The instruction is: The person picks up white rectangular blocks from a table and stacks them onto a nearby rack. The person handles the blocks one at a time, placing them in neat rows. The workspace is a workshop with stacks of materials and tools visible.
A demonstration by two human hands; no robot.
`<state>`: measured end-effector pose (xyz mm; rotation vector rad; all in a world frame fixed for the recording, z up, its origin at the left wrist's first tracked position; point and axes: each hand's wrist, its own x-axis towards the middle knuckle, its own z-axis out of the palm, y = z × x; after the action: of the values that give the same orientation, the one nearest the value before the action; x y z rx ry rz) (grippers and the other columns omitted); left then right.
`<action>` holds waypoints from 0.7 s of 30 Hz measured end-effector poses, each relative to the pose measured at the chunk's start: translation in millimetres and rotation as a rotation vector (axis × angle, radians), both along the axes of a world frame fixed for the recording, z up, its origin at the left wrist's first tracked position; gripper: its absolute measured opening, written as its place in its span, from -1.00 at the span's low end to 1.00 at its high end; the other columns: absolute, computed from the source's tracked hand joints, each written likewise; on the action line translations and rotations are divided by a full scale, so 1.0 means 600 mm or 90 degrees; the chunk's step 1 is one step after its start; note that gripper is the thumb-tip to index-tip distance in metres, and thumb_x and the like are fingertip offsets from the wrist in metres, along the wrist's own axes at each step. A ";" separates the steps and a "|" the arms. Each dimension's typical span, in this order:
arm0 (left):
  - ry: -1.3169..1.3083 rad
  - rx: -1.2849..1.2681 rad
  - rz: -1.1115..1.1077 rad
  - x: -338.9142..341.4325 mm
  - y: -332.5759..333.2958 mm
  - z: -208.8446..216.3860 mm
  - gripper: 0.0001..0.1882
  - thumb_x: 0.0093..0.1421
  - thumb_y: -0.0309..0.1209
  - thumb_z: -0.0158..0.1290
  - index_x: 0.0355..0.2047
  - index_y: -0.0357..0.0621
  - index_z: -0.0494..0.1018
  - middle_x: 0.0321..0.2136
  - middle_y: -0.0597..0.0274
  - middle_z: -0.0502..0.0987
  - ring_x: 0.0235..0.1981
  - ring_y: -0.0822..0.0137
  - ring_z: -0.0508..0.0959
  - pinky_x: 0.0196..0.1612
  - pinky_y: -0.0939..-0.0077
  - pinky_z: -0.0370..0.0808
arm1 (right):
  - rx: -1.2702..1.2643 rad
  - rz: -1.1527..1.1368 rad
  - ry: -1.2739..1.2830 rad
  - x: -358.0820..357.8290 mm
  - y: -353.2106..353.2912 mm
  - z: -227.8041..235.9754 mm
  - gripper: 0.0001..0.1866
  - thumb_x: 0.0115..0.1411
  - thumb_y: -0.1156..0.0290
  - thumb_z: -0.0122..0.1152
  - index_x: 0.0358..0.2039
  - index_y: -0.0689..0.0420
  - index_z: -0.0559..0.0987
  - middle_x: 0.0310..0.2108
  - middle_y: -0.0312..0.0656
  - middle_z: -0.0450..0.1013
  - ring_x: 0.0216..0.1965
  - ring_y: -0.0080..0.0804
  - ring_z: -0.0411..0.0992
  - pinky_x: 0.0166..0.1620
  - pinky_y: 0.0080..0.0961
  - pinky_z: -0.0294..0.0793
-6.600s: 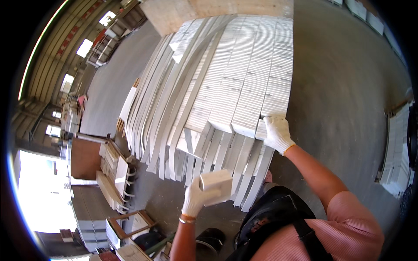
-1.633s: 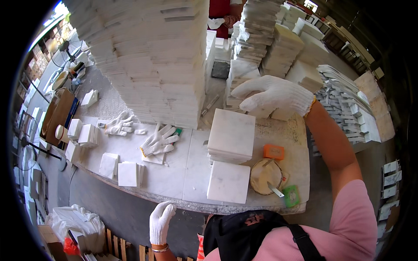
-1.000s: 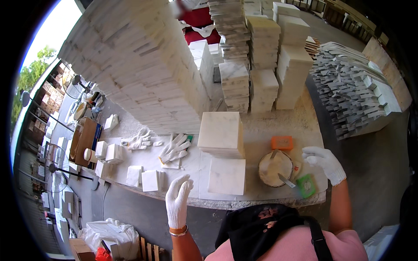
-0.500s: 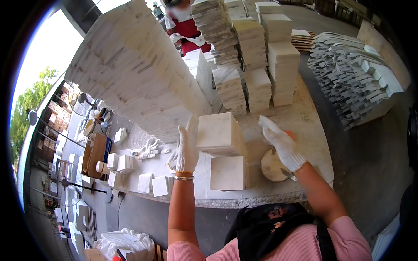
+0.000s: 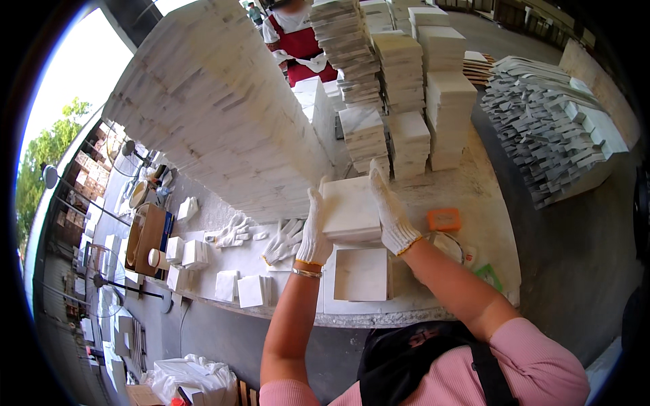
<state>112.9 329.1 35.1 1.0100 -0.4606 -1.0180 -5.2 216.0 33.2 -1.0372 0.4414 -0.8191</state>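
Note:
A squared stack of white, faintly veined stone tiles point(image 5: 351, 205) stands on the work table in front of me. My left hand point(image 5: 315, 229), in a white knit glove, lies along its left side, fingers pointing away from me. On the opposite side, my gloved right hand point(image 5: 391, 215) presses with its fingers stretched out, so the stack is held between both palms. Nearer to me sits a second, lower stack of white tiles point(image 5: 361, 274), which neither hand touches. The thumbs and the inner faces of both hands are mostly hidden.
Loose white gloves point(image 5: 283, 241) lie left of my left hand. A tall wall of stacked tiles point(image 5: 217, 101) rises behind, with more tile piles point(image 5: 409, 142) further right. An orange block point(image 5: 443, 219) lies beyond my right forearm. A person in a red apron point(image 5: 298, 44) stands across the table.
My right hand has moved left, from above the round dish to the right side of the tile stack. My left hand has come against the left side. The view has shifted slightly.

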 end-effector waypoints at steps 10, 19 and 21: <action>-0.010 -0.008 0.033 -0.014 0.005 0.021 -0.16 0.41 0.27 -0.28 0.47 -0.06 0.06 0.35 0.16 0.28 0.33 0.28 0.32 0.35 0.36 0.26 | -0.002 0.040 -0.006 -0.018 -0.008 0.003 -0.14 0.43 -0.12 -0.02 0.48 0.23 0.02 0.51 -0.10 -0.03 0.51 -0.34 -0.11 0.47 -0.46 -0.17; -0.175 0.161 0.365 -0.060 0.226 -0.030 -0.27 0.44 0.14 -0.18 0.35 -0.22 0.24 0.27 -0.03 0.36 0.26 0.11 0.39 0.28 0.17 0.27 | -0.102 0.017 0.014 -0.188 -0.054 0.070 -0.33 0.39 0.13 0.14 0.36 0.28 0.28 0.33 -0.07 0.27 0.35 -0.33 0.20 0.40 -0.43 0.10; -0.129 0.234 0.495 -0.122 0.288 -0.016 -0.43 0.46 0.03 -0.12 0.18 -0.19 0.44 0.05 0.07 0.54 0.03 0.21 0.55 0.07 0.34 0.42 | -0.092 0.055 0.029 -0.237 -0.042 0.102 -0.44 0.38 0.23 0.17 0.26 0.30 0.39 0.19 -0.09 0.42 0.21 -0.37 0.37 0.32 -0.44 0.26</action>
<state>39.8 502.1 25.6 1.4704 -0.0124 -0.2982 -147.3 191.0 94.5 -1.2032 0.3763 -0.7597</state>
